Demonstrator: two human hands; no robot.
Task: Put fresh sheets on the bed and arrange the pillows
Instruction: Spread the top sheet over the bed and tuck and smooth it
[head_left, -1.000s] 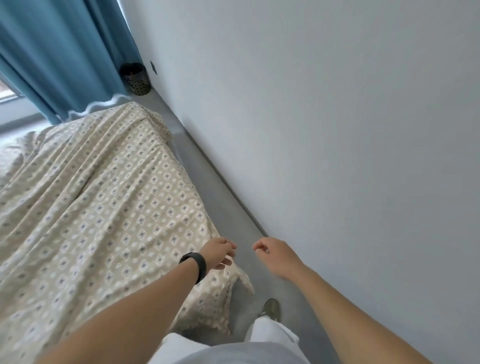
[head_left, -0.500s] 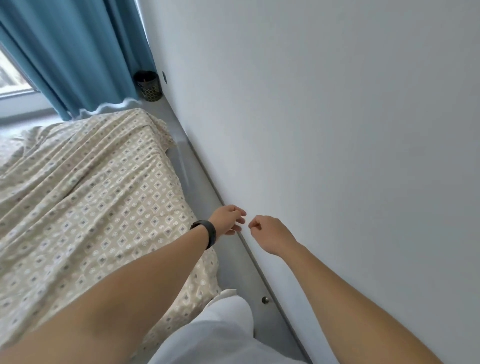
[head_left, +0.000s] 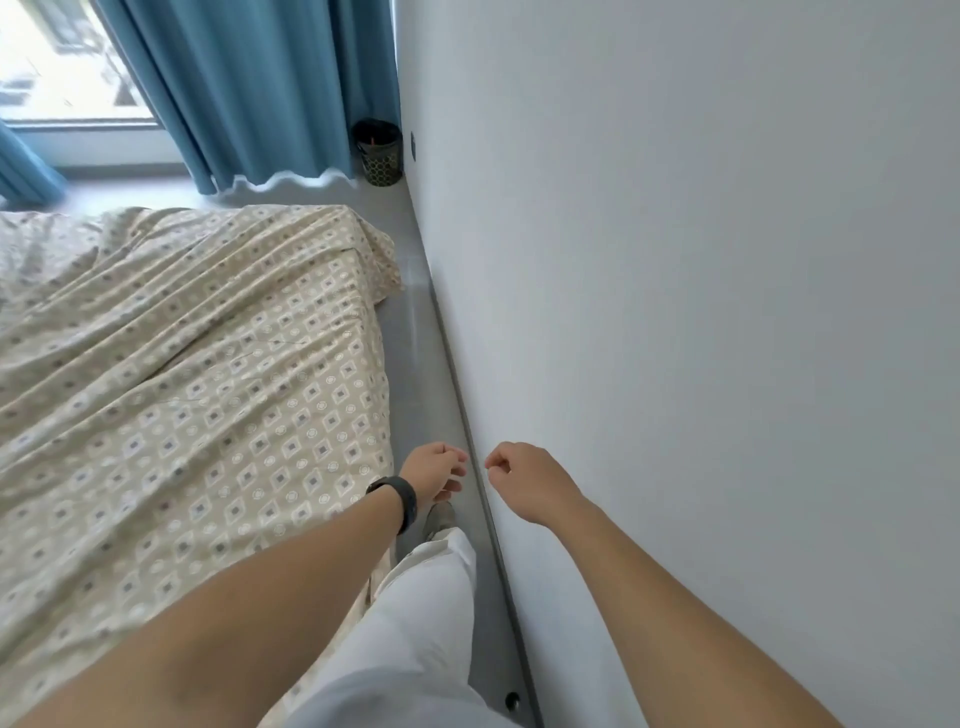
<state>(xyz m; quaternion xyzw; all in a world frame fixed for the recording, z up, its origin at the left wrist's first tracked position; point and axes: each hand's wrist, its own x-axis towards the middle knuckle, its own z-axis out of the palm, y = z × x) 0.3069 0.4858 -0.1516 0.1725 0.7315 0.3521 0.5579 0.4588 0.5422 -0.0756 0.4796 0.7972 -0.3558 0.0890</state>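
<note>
Patterned sheet (head_left: 182, 374) spread over the bed, beside the wall (head_left: 701, 312). Left hand (head_left: 434, 470) and right hand (head_left: 524, 480), loosely curled, empty, near the sheet's edge.

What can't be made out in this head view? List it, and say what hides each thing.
- Pillows: none in the head view; the bed runs off the left edge.
- Mattress and bed frame: covered by the patterned sheet.
- Bin contents: too small and dark.
- Left hand and right hand fingertips: curled under, yet nothing seems held.
- Forward foot: mostly behind the left wrist and the trouser leg.
</note>
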